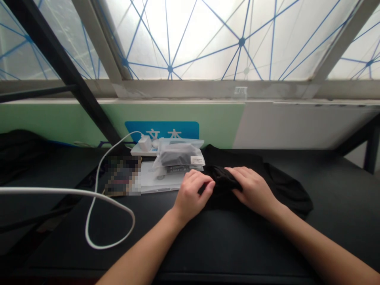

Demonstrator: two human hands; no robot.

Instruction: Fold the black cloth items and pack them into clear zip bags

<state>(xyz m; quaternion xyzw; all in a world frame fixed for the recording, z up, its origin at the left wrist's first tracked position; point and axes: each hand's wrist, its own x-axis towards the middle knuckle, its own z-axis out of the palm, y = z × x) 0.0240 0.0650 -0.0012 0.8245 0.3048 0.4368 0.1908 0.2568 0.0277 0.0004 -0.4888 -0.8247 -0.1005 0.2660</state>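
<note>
A black cloth garment [286,190] lies on the black tabletop, with what looks like a sleeve spread to the right. My right hand [252,188] is closed around a bunched fold of it, thumb below and fingers on top. Just left of that fold, my left hand [192,192] is curled, thumb and fingertips drawn together at the edge of the cloth. Dark fabric fills the gap between both hands, and I cannot make out its exact layers. Part of the garment reaches back behind my hands toward the wall.
Left of my hands a clear plastic bag [181,154] with a dark item rests on a printed sheet [160,180]. Behind stands a white power strip with a charger [145,143]. A white cable [109,196] loops at left, near a black metal frame bar [53,55].
</note>
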